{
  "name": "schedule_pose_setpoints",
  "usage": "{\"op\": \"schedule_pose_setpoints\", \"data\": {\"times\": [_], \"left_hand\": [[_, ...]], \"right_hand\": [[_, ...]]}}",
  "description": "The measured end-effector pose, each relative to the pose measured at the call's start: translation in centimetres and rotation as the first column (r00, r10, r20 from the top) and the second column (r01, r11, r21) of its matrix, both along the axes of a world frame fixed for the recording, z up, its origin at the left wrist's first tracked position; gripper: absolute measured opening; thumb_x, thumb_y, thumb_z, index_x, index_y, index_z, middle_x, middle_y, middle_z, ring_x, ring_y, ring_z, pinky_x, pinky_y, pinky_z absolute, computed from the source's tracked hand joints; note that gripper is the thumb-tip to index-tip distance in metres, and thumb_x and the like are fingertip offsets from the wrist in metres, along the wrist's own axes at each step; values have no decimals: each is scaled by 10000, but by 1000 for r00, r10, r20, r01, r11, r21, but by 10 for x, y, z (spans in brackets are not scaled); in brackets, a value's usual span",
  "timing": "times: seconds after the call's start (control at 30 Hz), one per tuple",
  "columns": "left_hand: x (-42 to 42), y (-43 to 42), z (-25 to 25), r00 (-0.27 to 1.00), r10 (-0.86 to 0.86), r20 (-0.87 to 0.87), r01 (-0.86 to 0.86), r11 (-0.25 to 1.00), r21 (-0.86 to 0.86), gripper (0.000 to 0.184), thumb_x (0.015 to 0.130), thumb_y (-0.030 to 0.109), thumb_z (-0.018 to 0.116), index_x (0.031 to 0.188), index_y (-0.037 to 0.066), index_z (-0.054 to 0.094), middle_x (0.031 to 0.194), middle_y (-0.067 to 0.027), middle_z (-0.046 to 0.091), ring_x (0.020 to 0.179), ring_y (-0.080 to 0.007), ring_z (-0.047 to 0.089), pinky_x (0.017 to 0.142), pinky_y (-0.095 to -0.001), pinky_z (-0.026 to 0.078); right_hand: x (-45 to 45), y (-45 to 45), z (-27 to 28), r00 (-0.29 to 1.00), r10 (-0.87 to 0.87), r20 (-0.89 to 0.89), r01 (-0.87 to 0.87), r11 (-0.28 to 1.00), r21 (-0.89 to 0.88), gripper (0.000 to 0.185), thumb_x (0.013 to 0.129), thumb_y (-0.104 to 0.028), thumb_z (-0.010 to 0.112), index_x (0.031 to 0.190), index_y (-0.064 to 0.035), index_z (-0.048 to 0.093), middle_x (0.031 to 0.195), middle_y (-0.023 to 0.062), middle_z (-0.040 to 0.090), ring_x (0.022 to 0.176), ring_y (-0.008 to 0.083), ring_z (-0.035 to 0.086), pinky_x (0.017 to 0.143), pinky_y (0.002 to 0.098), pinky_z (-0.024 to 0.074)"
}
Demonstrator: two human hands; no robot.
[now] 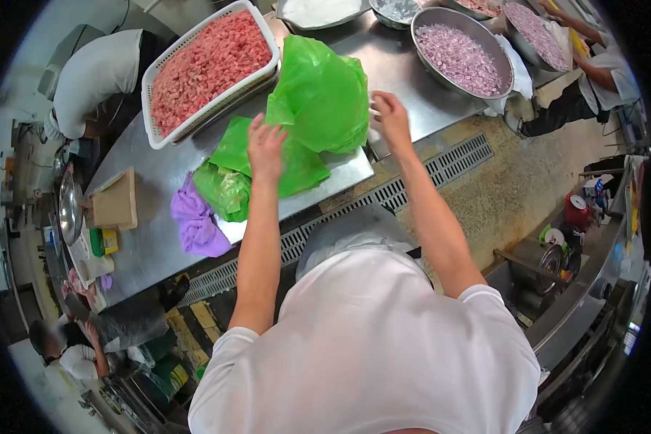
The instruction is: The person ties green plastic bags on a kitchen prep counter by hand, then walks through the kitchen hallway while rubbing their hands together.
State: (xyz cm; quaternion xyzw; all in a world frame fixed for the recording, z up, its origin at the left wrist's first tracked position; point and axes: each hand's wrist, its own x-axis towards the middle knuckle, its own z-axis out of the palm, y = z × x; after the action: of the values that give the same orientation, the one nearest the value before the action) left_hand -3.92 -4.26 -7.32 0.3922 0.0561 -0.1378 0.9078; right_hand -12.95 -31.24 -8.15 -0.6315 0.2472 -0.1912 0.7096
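A puffed-up green plastic bag point(320, 98) stands on the steel table in front of me, with more green plastic point(300, 170) spread flat below it. My left hand point(266, 148) is over the left side of the green plastic, its fingers spread and holding nothing; whether it touches the plastic I cannot tell. Just right of the puffed bag, my right hand point(390, 119) is raised with bent fingers apart and nothing visible in it. A crumpled green bag point(224, 188) and a purple cloth point(197, 220) lie left of my left forearm.
A white crate point(152, 130) of diced red meat stands behind, on the left. Bowls line the table's far side, one a steel bowl point(510, 72) of chopped onion. A floor drain grate point(456, 163) runs along the table. Other people work at left and right.
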Motion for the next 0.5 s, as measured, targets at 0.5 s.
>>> {"op": "schedule_pose_setpoints", "data": {"times": [0.5], "left_hand": [[-66, 44, -28, 882, -471, -5, 119, 214, 970, 290, 965, 275, 606, 833, 17, 617, 763, -51, 614, 679, -172, 589, 546, -339, 462]], "right_hand": [[-93, 113, -13, 857, 482, -184, -513, 833, -208, 303, 889, -168, 674, 1110, 31, 613, 976, 152, 678, 888, 251, 662, 794, 373, 530]]}}
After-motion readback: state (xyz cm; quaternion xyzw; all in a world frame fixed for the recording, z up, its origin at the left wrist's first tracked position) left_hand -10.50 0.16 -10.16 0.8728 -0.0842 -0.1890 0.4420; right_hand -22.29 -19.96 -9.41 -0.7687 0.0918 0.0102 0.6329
